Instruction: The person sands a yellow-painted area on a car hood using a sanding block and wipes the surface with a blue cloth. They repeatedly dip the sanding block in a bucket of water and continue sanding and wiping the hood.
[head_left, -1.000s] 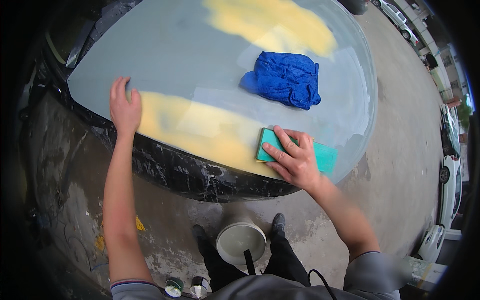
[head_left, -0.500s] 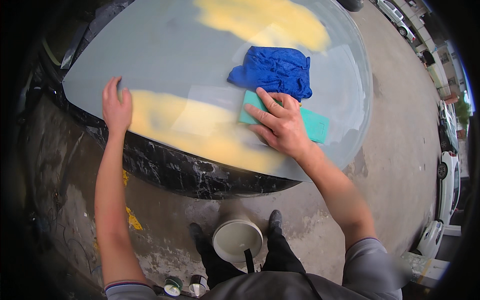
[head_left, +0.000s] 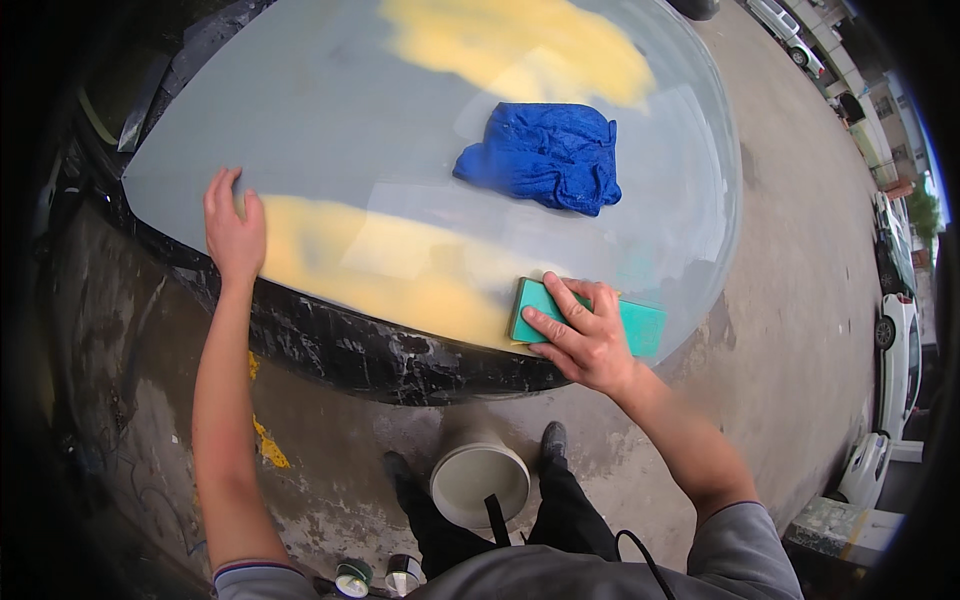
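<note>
A grey car hood (head_left: 290, 110) with yellow patches (head_left: 390, 260) spreads in front of me. My right hand (head_left: 593, 335) is closed over a long green sanding block (head_left: 640, 325) pressed flat on the hood near its front edge; a thin yellowish edge shows beneath the block. Off to the left, my left hand (head_left: 236, 225) lies on the hood beside the yellow patch, fingers stretched and holding nothing. A crumpled blue cloth (head_left: 550, 155) rests on the hood beyond the block.
A pale bucket (head_left: 480, 485) stands on the concrete floor between my feet. Two cans (head_left: 403, 573) are to its left. The hood's black lower edge (head_left: 350, 350) runs along my side. Parked cars (head_left: 897, 365) line the far right.
My right hand has slid the sanding block toward me and slightly right, away from the blue cloth. My left hand stays in nearly the same spot.
</note>
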